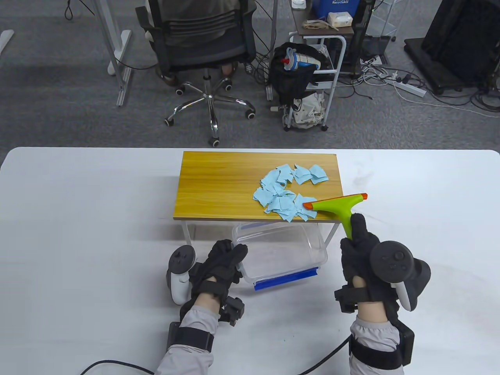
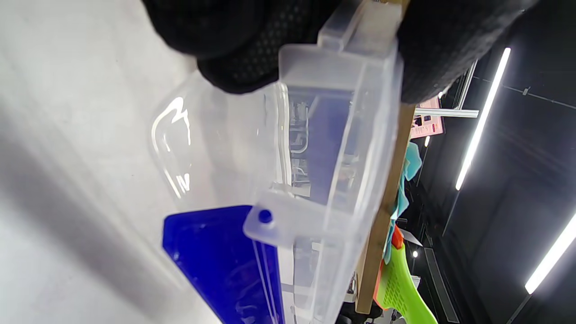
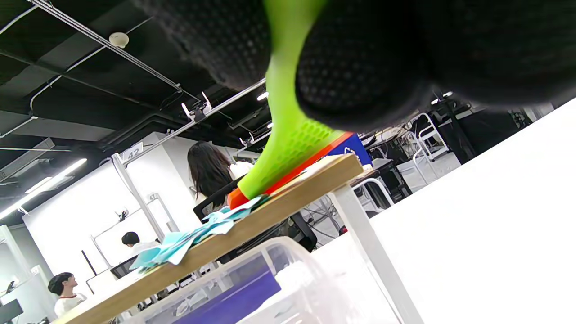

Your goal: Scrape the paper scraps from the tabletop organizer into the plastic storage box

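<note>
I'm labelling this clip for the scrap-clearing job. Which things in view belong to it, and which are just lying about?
Part of the job:
- blue paper scraps
- wooden tabletop organizer
- clear plastic storage box, held by the left hand
- green scraper, gripped by the right hand

Lying about:
- office chair
- white cart
- power strip

A small white sign plate (image 3: 132, 152), fixed high on a white post in the office behind the table, bears the number "42" in dark digits. At the top edge of the table view, a blue container (image 1: 339, 7) on the cart shelf carries white lettering cut off by the frame; its visible part seems to read "Recyclable". The pink screen or panel (image 2: 426, 122) seen from the left wrist has marks too small to read.
</note>
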The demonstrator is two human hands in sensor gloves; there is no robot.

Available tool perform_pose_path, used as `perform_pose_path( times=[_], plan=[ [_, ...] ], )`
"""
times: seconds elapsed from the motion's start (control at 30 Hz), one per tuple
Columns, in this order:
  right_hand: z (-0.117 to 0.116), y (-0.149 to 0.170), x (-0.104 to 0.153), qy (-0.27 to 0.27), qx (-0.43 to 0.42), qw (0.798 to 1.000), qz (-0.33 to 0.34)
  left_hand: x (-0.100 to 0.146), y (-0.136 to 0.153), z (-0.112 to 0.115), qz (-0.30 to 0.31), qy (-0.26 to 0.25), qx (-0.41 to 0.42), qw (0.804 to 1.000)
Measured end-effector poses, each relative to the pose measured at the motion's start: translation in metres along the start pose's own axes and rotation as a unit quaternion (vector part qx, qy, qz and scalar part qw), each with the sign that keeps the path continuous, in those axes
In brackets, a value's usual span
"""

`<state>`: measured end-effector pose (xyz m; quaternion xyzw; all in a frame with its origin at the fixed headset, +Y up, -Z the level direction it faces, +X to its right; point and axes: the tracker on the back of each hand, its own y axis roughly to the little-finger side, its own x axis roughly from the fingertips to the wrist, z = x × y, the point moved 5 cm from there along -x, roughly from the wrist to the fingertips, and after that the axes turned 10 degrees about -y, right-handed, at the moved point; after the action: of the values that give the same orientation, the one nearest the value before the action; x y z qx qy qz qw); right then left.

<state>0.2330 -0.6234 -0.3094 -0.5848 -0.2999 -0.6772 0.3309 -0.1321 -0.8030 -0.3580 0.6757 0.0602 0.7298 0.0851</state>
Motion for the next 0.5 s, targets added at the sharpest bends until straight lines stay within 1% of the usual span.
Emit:
perform_pose_path(
  times=[0.27, 0.4, 0.5],
  plan=[
    [0.008, -0.013, 0.009, -0.036, 0.000, 0.999, 0.012, 0.001, 0.001, -0.002, -0.003, -0.001, 0.018, 1.000],
    [0.011, -0.022, 0.014, -0.061, -0.004, 0.998, 0.033, 0.001, 0.001, -0.003, -0.005, -0.001, 0.025, 1.000],
    [0.012, -0.028, 0.017, -0.053, -0.023, 0.997, 0.057, 0.002, 0.001, -0.003, -0.005, -0.002, 0.025, 1.000]
  ],
)
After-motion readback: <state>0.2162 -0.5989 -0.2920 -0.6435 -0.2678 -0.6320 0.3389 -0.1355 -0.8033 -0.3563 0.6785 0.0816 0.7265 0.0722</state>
